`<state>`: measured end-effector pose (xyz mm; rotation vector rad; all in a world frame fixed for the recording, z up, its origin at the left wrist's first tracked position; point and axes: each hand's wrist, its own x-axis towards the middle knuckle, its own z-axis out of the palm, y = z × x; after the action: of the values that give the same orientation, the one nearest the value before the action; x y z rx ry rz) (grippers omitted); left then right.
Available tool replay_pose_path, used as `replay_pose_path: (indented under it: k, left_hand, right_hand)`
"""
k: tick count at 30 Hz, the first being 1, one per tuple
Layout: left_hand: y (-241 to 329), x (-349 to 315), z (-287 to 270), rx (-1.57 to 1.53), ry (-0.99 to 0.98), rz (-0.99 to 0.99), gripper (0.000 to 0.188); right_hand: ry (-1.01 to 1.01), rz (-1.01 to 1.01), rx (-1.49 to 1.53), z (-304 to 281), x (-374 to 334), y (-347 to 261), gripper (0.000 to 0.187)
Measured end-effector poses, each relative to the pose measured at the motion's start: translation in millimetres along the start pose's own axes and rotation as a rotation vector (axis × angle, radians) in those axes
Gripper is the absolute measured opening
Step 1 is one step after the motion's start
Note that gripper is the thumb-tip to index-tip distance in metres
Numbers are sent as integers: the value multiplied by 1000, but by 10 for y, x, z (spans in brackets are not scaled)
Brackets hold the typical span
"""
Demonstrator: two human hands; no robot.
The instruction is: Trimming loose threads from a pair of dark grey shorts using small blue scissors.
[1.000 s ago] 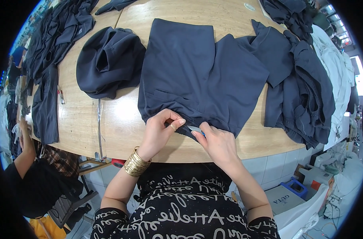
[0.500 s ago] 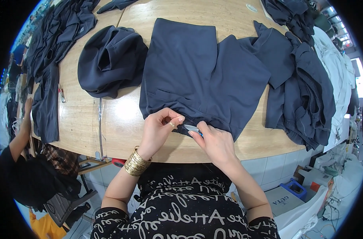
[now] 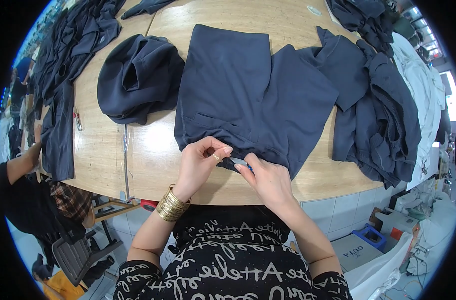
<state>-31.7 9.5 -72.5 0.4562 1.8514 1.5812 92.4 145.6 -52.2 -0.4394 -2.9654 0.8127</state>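
Dark navy pants point(image 3: 233, 75) lie spread on the table in front of me, with their gathered waistband toward my body. My left hand point(image 3: 200, 162), wearing gold bangles and a ring, is closed in a pinch on the waistband edge. Closed around small thread snips point(image 3: 239, 161) is my right hand point(image 3: 269, 180). Their pale blades point at the pinched edge, close to my left fingertips; a bit of blue shows and the rest is hidden in my palm.
A bundled navy garment point(image 3: 140, 77) sits left of the pants, and a navy pile point(image 3: 383, 120) lies at the right. Small red-handled snips point(image 3: 77, 120) rest on the wooden table point(image 3: 153, 172). At the far left, another person's arm point(image 3: 25, 162) reaches toward more navy cloth point(image 3: 58, 135).
The snips and my right hand have shifted slightly left. My left hand keeps its pinch in nearly the same place. The person at the far left has moved their arm and body.
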Motion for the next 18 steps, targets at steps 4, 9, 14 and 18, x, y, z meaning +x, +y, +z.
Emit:
replay_pose_path:
  k: [4, 9, 14, 18]
  left_hand:
    - [61, -73, -97, -8, -21, 23, 15]
    - [776, -330, -636, 593, -778, -425, 23]
    - [645, -384, -513, 525, -601, 162, 15]
    - [229, 9, -66, 566, -248, 567, 19]
  right_hand:
    - [9, 14, 28, -22, -2, -8, 28]
    - [49, 184, 167, -303, -20, 119, 30]
    - [-29, 247, 513, -353, 81, 118, 26]
    - [-79, 332, 469, -200, 143, 210, 22]
